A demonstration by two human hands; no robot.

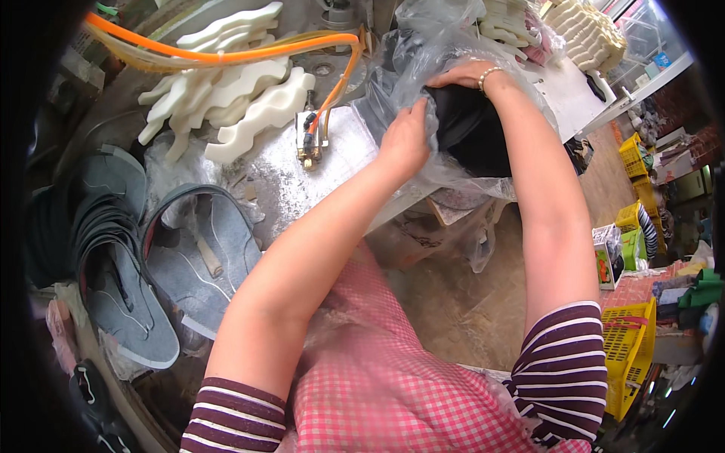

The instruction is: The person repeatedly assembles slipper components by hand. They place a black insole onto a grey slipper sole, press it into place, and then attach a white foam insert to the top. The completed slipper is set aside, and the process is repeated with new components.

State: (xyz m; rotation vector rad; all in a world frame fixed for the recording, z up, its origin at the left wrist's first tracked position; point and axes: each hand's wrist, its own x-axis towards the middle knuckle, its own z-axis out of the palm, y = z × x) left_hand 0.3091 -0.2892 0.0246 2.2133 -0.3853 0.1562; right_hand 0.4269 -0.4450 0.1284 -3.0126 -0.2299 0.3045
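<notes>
A clear plastic bag (476, 183) lies at the table's far right side, its mouth spread toward me. Inside it shows a black item (467, 128) whose kind I cannot make out. My left hand (408, 137) pinches the bag's left edge, fingers bent over the plastic. Along the upper rim rests my right hand (462, 74), thumb and fingers closed on the film; a beaded bracelet circles that wrist. Some fingertips are hidden by the plastic.
Left of the bag are a brass-tipped spray gun (309, 143) on an orange hose (226, 57), wavy white foam pieces (260, 106) and grey shoe uppers (200, 249). More foam (585, 38) is stacked far right. Yellow baskets (630, 355) stand on the floor at right.
</notes>
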